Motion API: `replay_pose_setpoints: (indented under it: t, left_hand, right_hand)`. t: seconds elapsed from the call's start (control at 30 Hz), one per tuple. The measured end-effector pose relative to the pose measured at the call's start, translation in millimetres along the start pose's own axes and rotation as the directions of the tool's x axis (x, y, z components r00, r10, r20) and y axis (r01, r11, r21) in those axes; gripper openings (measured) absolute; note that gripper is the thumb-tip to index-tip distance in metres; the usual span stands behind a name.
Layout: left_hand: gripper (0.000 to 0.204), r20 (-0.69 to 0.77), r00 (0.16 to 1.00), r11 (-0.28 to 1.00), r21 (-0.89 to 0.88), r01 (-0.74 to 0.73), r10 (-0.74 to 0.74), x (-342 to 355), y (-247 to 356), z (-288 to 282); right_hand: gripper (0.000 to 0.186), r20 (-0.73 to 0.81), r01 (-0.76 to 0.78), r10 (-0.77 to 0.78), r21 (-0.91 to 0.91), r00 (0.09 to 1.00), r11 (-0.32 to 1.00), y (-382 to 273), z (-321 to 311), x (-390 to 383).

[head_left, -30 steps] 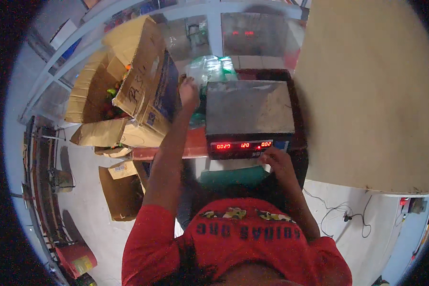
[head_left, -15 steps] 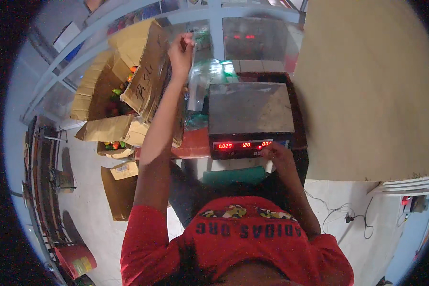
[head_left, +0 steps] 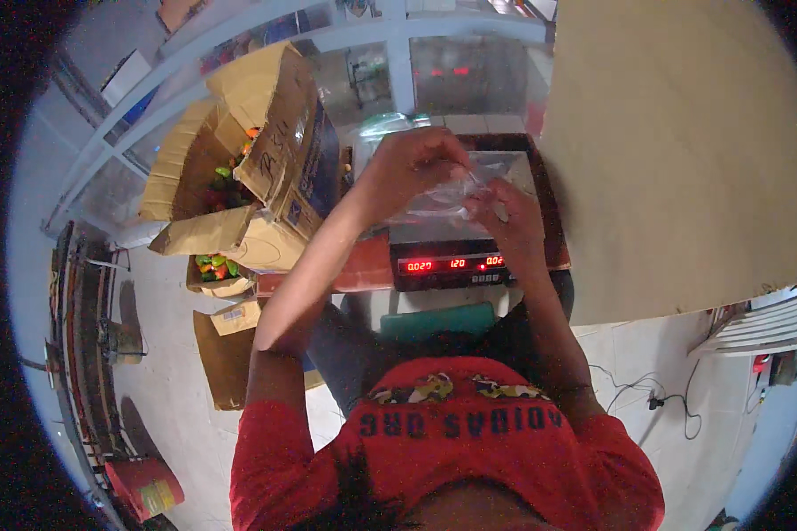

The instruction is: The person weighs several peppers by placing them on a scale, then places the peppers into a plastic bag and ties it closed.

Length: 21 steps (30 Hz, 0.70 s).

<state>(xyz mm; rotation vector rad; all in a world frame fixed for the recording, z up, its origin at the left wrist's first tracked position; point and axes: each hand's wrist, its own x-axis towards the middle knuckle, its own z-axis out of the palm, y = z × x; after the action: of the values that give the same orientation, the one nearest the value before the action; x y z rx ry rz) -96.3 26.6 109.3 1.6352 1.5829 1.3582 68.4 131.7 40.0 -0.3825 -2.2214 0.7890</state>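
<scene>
A clear plastic bag [head_left: 465, 190] is gripped between my left hand [head_left: 416, 164] and my right hand [head_left: 509, 217], above the steel platform of a digital scale [head_left: 452, 232] with a lit red display [head_left: 456, 263]. Both hands are closed on the bag, my left one higher and further left. More clear plastic bags with green edges [head_left: 390, 124] lie behind the scale. An open cardboard box [head_left: 279, 168] holding red, orange and green peppers [head_left: 230, 173] stands to the left, with more peppers [head_left: 217, 267] in a lower box beneath its flap.
The scale rests on a red-brown surface [head_left: 323, 281]. A large beige board [head_left: 677, 159] fills the right side. A teal object [head_left: 438, 319] lies below the scale. Another cardboard box [head_left: 217, 354] is on the floor, cables [head_left: 655, 398] at the right, a glass partition [head_left: 452, 80] behind.
My left hand went up with a clear bag, then came down and right over the scale. My right hand moved up from the scale's front panel to meet it at the bag.
</scene>
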Motion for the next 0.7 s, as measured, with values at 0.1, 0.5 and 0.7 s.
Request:
replay_pose_setpoints:
  t: [0.1, 0.5, 0.7]
  left_hand:
    - [0.013, -0.065, 0.994, 0.996, 0.018, 0.093, -0.092, -7.8, -12.4, -2.1]
    - [0.02, 0.039, 0.946, 0.803, -0.519, 0.294, -0.321, -78.7, -82.7, 51.2]
    - [0.008, -0.107, 0.91, 0.699, -0.678, 0.229, -0.401, -86.2, -100.6, 49.4]
  right_hand:
    - [0.032, 0.144, -0.182, 0.176, 0.035, 0.974, 0.983, 10.2, -3.5, -9.3]
    - [0.031, -0.17, -0.337, 0.513, 0.577, 0.841, 0.744, 61.7, 13.4, -31.4]
    - [0.032, -0.186, -0.283, 0.356, 0.331, 0.916, 0.9, 88.4, 11.7, -45.2]
